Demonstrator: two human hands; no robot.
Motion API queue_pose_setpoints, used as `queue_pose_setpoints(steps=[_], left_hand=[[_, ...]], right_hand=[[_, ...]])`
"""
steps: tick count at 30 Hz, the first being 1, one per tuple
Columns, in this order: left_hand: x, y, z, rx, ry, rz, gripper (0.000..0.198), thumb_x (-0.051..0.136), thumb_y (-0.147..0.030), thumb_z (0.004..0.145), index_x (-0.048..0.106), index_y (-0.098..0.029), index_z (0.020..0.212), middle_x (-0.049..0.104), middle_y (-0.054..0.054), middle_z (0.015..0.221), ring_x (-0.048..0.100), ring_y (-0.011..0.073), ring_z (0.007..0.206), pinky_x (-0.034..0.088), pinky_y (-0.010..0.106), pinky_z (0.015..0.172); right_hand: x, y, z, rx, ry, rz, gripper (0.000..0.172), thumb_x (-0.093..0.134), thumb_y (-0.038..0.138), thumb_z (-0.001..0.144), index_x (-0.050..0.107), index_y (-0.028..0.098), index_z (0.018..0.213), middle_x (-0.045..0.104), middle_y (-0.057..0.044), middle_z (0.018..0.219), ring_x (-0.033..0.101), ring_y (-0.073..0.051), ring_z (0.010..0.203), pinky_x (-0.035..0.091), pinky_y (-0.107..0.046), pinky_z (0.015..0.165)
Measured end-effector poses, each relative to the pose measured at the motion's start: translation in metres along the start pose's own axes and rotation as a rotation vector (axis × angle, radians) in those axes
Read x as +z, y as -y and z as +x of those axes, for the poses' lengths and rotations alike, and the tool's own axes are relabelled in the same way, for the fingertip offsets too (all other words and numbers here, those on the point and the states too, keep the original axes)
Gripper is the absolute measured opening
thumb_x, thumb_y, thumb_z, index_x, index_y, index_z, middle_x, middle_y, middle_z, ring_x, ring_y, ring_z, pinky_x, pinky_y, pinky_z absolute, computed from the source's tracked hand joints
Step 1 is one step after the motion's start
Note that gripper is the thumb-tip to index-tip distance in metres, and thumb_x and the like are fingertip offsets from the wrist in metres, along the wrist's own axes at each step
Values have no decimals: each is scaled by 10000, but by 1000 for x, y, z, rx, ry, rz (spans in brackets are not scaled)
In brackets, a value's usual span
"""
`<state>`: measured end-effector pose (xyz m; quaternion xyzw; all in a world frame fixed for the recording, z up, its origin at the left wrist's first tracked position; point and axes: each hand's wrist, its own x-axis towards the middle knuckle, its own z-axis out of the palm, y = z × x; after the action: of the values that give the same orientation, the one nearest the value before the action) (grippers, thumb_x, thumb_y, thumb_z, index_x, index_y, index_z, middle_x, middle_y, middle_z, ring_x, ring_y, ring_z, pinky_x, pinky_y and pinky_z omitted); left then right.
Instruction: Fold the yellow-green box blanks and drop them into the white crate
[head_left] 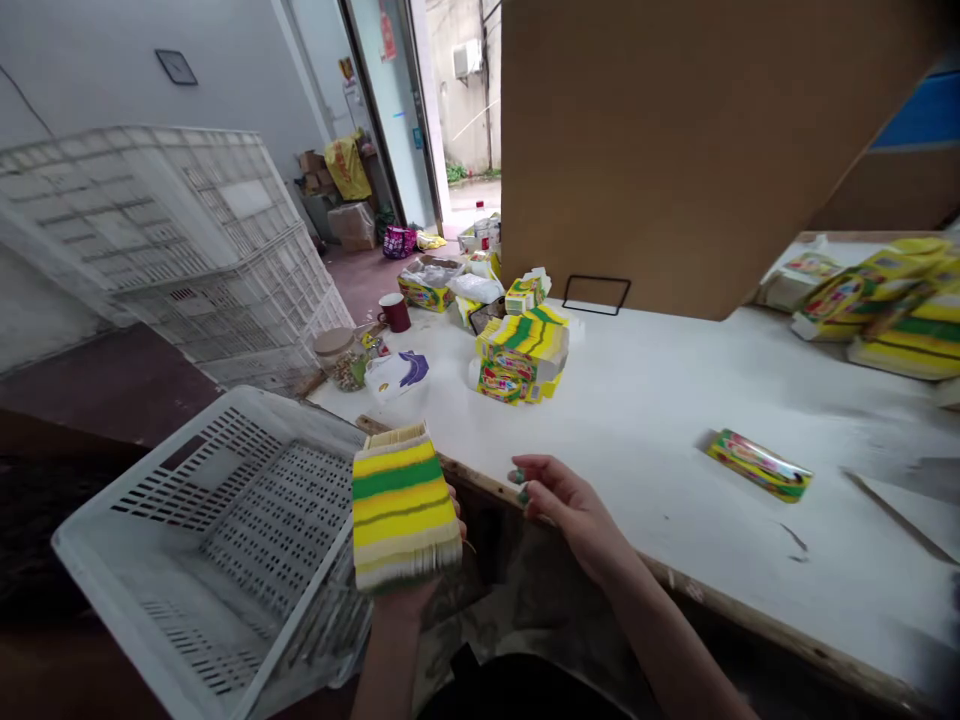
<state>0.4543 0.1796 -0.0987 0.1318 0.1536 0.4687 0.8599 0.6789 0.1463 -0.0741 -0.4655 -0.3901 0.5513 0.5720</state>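
My left hand [420,590] grips a thick stack of flat yellow, green and white striped cartons [401,505] from below, holding it at the table's front edge beside a white plastic crate [187,560]. My right hand [559,500] rests at the edge of the white table [660,410], fingers curled and pinched together with green-painted nails; whether anything is in them I cannot tell. A single wrapped packet [757,465] lies on the table to the right of that hand.
A pile of striped cartons and boxes [521,355] sits mid-table, more packets [892,300] at the right. A red mug [395,312], a jar [334,350] and a white pouch [397,372] stand left. A brown cardboard sheet [675,140] rises behind; stacked white crates [172,230] stand left.
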Motion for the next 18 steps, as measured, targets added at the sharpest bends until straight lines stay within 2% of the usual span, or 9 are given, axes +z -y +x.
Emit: queue_pose_setpoints(steps=[5, 8, 10, 12, 15, 18], left_hand=[[11, 11, -1, 0, -40, -68, 430, 362, -266, 961, 466, -275, 1377, 591, 98, 1257, 638, 174, 1005, 509, 320, 896], [10, 12, -1, 20, -45, -35, 445, 369, -216, 941, 473, -308, 1364, 572, 68, 1284, 625, 191, 1055, 513, 327, 902], [11, 12, -1, 49, -61, -15, 455, 380, -209, 921, 483, -314, 1352, 571, 64, 1283, 611, 215, 1089, 520, 356, 904], [12, 13, 0, 53, -79, -11, 462, 379, -195, 913, 487, -311, 1347, 570, 65, 1282, 598, 223, 1114, 518, 371, 915], [12, 14, 1, 35, -95, -20, 468, 381, -161, 904, 495, -288, 1340, 573, 75, 1270, 599, 223, 1108, 520, 373, 916], [9, 9, 0, -9, -135, -61, 433, 397, -171, 897, 525, -242, 1304, 598, 89, 1208, 622, 218, 1047, 531, 369, 900]], right_hand=[[23, -21, -1, -88, 229, -153, 450, 670, 475, 822, 604, 232, 1197, 600, -41, 974, 534, -154, 825, 460, -274, 711], [31, -27, -5, -110, 277, -175, 523, 715, 496, 779, 607, 231, 1217, 609, -32, 935, 512, -149, 772, 431, -258, 661], [35, -28, -8, -121, 260, -216, 535, 770, 481, 721, 637, 210, 1163, 614, -22, 883, 501, -145, 734, 412, -250, 630], [38, -28, -11, -124, 213, -302, 398, 792, 406, 709, 677, 182, 1016, 616, -6, 794, 503, -139, 690, 398, -245, 612], [43, -28, -13, -160, 158, -424, 81, 714, 233, 786, 668, 166, 781, 627, -1, 722, 542, -135, 673, 409, -244, 635], [43, -26, -14, -236, 186, -529, 110, 664, 126, 810, 653, 166, 708, 626, 1, 723, 563, -128, 689, 422, -229, 658]])
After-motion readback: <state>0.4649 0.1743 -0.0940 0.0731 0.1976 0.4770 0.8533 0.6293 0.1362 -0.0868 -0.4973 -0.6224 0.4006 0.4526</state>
